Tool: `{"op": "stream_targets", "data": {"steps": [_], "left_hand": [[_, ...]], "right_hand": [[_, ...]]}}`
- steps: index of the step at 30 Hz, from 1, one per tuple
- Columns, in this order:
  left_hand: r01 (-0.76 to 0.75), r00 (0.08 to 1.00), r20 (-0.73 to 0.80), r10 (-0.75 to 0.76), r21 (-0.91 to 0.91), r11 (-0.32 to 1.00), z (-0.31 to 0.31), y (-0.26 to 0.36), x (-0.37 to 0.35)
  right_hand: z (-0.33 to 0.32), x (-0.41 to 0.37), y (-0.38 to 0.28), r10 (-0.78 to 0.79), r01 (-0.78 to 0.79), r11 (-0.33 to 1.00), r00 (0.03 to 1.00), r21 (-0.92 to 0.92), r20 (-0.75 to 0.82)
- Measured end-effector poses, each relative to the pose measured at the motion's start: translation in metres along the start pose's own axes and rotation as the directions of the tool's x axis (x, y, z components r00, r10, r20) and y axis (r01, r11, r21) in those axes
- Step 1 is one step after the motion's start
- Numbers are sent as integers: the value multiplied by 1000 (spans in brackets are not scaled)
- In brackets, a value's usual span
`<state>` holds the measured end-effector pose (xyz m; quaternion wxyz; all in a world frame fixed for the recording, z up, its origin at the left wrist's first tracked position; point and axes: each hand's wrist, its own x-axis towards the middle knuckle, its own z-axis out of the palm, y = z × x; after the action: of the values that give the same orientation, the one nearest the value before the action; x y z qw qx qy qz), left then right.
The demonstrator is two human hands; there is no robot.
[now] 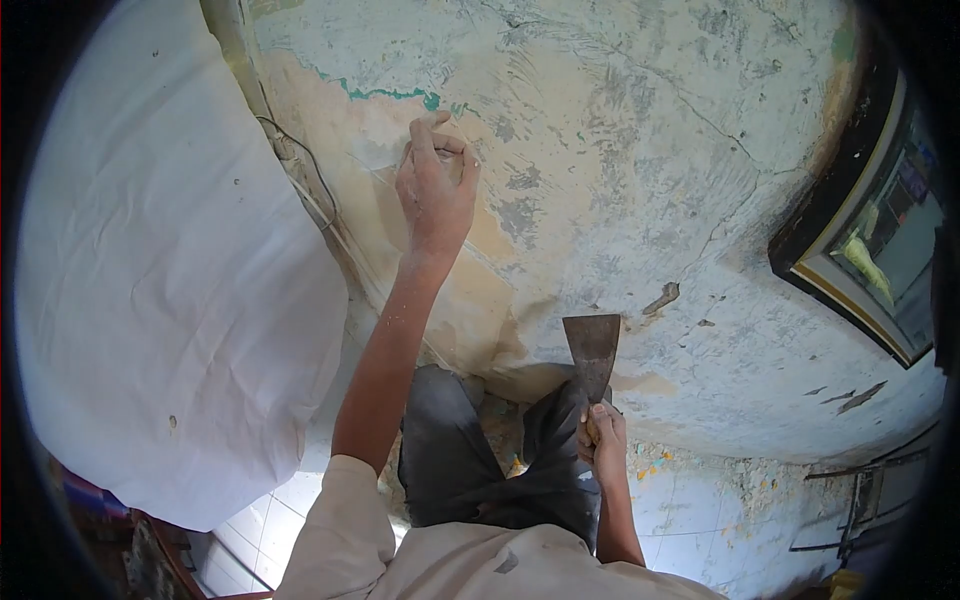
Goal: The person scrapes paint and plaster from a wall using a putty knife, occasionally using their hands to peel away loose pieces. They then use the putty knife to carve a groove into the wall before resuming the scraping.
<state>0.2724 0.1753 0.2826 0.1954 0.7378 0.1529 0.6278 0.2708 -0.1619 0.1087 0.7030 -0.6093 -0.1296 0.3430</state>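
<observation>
My left hand [437, 190] is raised to the wall [600, 160], its fingers bent inward close to a jagged green edge [395, 94] of peeling paint. What those fingers grip, if anything, is too small to make out. Lower and to the right, my right hand [604, 440] is closed around the handle of a paint scraper [594, 350]. The scraper's wide, worn metal blade points up toward the wall. Around my left hand the surface is beige and smooth, while farther right it is pale, scuffed and cracked.
A large white sheet [170, 270] covers something on the left. Thin cables [310, 175] run along the wall beside it. On the right is a dark-framed picture [860, 230]. Paint flakes and debris [720, 475] lie along the wall's base by the tiles.
</observation>
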Motion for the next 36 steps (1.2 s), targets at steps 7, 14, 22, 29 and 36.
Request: {"op": "stream_targets", "data": {"steps": [7,14,22,29,36], "left_hand": [[187,980,67,-187,18,982,-9,-7,-16],[1,994,106,-17,152,988,-17,-32,-45],[-158,964,237,117,164,974,-21,6,-8],[-43,956,278,93,-180,983,-27,25,-51],[-661,570,320,757,-369,654,16,57,-12]], "right_hand": [[-4,0,-1,-16,16,1000,1000,17,15],[3,8,5,-1,-1,1000,998,24,66],[15,13,6,4,-4,1000,999,3,45],[48,34,-40,-132,121,988,982,91,132],[112,89,-105,-288,274,955,949,109,132]]}}
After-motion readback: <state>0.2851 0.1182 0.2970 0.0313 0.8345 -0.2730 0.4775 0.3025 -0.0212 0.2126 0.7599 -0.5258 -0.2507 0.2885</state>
